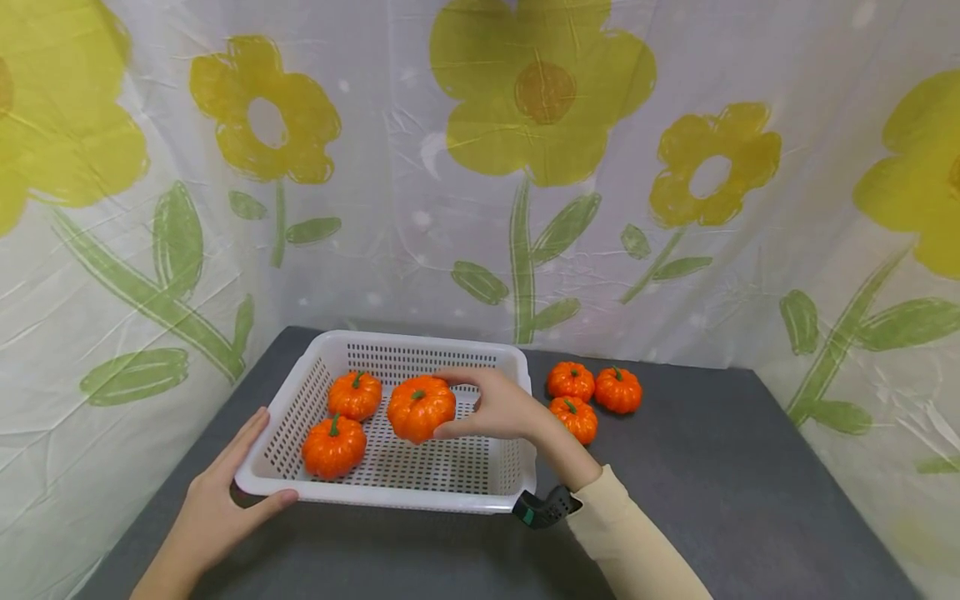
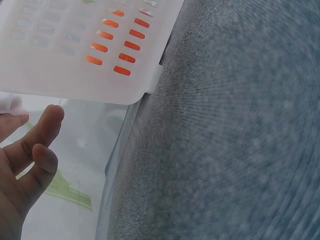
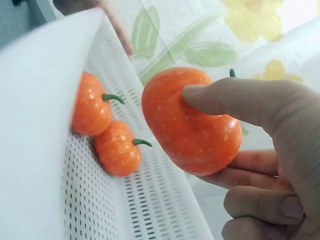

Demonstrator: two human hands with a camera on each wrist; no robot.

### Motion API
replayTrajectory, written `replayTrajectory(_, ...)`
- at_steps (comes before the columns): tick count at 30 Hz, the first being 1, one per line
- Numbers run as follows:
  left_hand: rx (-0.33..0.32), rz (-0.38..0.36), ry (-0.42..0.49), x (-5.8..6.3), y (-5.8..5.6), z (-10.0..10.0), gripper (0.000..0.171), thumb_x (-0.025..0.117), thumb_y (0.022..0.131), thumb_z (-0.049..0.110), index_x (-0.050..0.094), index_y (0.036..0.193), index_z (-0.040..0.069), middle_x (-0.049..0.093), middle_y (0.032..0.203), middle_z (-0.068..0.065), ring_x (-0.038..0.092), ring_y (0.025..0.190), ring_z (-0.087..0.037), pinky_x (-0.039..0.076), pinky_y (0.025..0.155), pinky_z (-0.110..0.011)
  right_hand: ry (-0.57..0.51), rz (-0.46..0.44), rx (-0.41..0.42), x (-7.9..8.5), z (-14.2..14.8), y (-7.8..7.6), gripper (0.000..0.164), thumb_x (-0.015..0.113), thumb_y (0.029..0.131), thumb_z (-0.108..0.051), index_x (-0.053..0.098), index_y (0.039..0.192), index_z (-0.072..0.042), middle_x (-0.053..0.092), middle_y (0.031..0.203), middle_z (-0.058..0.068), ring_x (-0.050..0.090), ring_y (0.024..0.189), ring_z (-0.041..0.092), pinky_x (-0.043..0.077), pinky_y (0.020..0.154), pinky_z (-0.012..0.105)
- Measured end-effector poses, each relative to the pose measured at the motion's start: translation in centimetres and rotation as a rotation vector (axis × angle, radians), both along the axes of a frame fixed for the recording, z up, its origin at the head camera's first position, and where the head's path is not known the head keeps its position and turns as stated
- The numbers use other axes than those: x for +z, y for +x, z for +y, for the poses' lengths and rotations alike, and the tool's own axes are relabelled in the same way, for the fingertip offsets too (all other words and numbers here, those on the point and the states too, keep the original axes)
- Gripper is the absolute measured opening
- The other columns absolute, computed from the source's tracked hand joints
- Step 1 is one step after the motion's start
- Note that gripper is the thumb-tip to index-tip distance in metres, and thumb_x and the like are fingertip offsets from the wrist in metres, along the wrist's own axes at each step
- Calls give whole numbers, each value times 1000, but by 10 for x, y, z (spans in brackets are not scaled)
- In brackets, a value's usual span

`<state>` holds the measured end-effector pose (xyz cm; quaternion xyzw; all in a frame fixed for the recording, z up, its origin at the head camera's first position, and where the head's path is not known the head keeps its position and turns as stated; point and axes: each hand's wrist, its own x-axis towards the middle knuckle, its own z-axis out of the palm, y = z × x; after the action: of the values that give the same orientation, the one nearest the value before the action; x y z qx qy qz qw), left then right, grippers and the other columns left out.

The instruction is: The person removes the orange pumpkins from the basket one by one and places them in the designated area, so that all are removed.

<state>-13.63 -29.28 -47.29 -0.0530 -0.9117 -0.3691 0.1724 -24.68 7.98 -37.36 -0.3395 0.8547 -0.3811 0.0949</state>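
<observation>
A small orange pumpkin (image 1: pixel 421 409) with a green stem is pinched between the thumb and fingers of my right hand (image 1: pixel 498 406), over the white plastic basket (image 1: pixel 390 498). In the right wrist view the thumb presses the held pumpkin (image 3: pixel 187 125), with fingers behind it. Two more pumpkins, one at the back (image 1: pixel 355 395) and one at the front (image 1: pixel 334 447), sit in the basket's left part. My left hand (image 1: pixel 217 500) is at the basket's front left corner, fingers extended along the left side and thumb at the front rim. The left wrist view shows its fingers relaxed beside the basket wall (image 2: pixel 65 80).
Three more pumpkins cluster on the dark table (image 1: pixel 697 467) right of the basket: one at the back left (image 1: pixel 570 380), one at the right (image 1: pixel 618 390) and one nearer (image 1: pixel 574 419). A flower-printed cloth (image 1: pixel 375 208) hangs behind and along both sides.
</observation>
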Motion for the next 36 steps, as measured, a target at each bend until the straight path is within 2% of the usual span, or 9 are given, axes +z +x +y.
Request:
replayTrajectory(2, 5, 0, -9, 1, 0, 0, 113, 96, 77, 33, 30, 169, 27, 32, 173, -10, 43, 144, -52, 39, 108, -72, -21, 17, -27, -1, 4, 4, 76, 89, 82, -31, 61, 149, -13, 66, 145, 8, 45, 56, 8, 49, 56, 24)
replayTrajectory(5, 10, 12, -19, 1, 0, 0, 113, 96, 77, 33, 31, 169, 28, 34, 173, -8, 45, 143, -50, 37, 120, -32, -52, 37, -66, -4, 8, 10, 74, 90, 81, -31, 63, 147, -13, 68, 142, 6, 51, 69, 7, 50, 59, 25)
replayTrajectory(7, 11, 24, -22, 0, 0, 1, 112, 96, 77, 33, 31, 169, 28, 34, 173, -7, 45, 144, -46, 26, 112, -9, -68, 38, -89, -6, 10, 15, 73, 90, 82, -31, 63, 147, -13, 69, 140, 6, 52, 67, 7, 51, 58, 25)
replayTrajectory(9, 9, 36, -20, -1, 0, 1, 112, 96, 77, 32, 31, 169, 29, 34, 173, -7, 41, 151, -34, 16, 102, 1, -84, 23, -112, -8, 12, 20, 73, 89, 83, -32, 62, 148, -13, 70, 139, 7, 47, 56, 8, 48, 53, 25)
replayTrajectory(15, 5, 64, -18, -6, 0, -1, 111, 96, 77, 30, 32, 168, 31, 35, 172, -5, 21, 146, 20, 14, 105, 0, -128, 32, -183, -10, 18, 32, 72, 90, 82, -34, 64, 147, -19, 71, 138, 4, 33, 45, 7, 39, 48, 23)
replayTrajectory(26, 8, 76, -21, -6, 0, 0, 111, 96, 77, 31, 32, 168, 30, 36, 172, -6, 23, 143, 21, 15, 104, 2, -185, -12, -331, -17, 33, 46, 74, 88, 84, -38, 62, 149, -17, 69, 140, 5, 37, 44, 11, 42, 48, 26)
replayTrajectory(28, 9, 70, -19, -6, 0, 1, 111, 95, 78, 31, 32, 168, 30, 35, 172, -6, 23, 147, 18, 17, 111, -4, -193, -12, -358, -17, 36, 47, 74, 89, 84, -37, 62, 149, -18, 68, 142, 5, 37, 44, 12, 43, 48, 27)
replayTrajectory(31, 8, 51, -14, -5, 0, 1, 110, 95, 79, 31, 31, 169, 31, 34, 173, -7, 29, 157, -7, 27, 126, -35, -211, 6, -386, -17, 43, 48, 73, 90, 83, -34, 62, 149, -19, 68, 141, 5, 34, 45, 12, 39, 48, 26)
replayTrajectory(36, 10, 12, -13, -3, 0, 0, 112, 95, 78, 33, 29, 169, 29, 33, 173, -10, 40, 148, -48, 33, 117, -61, -211, 37, -429, -18, 54, 47, 73, 90, 83, -35, 62, 149, -19, 68, 140, 5, 29, 47, 11, 34, 49, 25)
